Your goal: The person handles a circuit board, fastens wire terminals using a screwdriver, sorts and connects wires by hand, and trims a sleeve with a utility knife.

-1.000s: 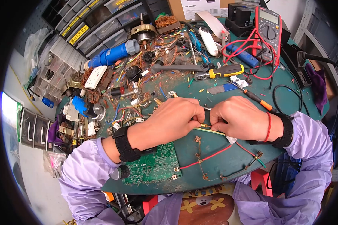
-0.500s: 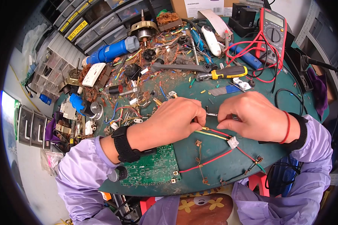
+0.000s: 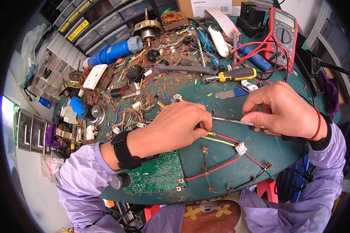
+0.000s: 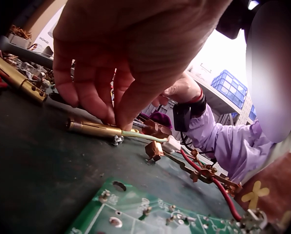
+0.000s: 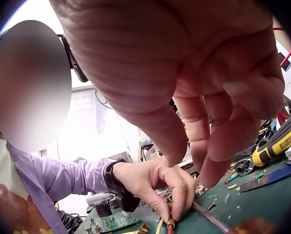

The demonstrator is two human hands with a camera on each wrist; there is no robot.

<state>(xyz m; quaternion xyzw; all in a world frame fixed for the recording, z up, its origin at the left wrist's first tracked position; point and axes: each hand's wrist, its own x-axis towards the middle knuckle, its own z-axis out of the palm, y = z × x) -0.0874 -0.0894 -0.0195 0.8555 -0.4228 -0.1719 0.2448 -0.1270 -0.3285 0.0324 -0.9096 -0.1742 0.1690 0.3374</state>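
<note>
My left hand pinches wires near their brass pin ends, with the wrist low over the table. A yellow-green wire leaves its fingertips, with a long brass pin on its end. Beside it a red wire ends in a brass fitting. Both wires run into a white connector block. My right hand hovers to the right, thumb and fingers loosely bent, a gap between them. Below it are a thin metal strip and bent copper pieces.
A green circuit board lies at the near left, copper clips on a strip beside it. Farther back are a wrench, a yellow-black ratchet handle, a multimeter with red leads, and a heap of scrap wires and parts.
My right hand has come off the wires and moved right and away from the left hand, uncovering the red wire, white block and metal strip. The left hand stays nearly in place.
</note>
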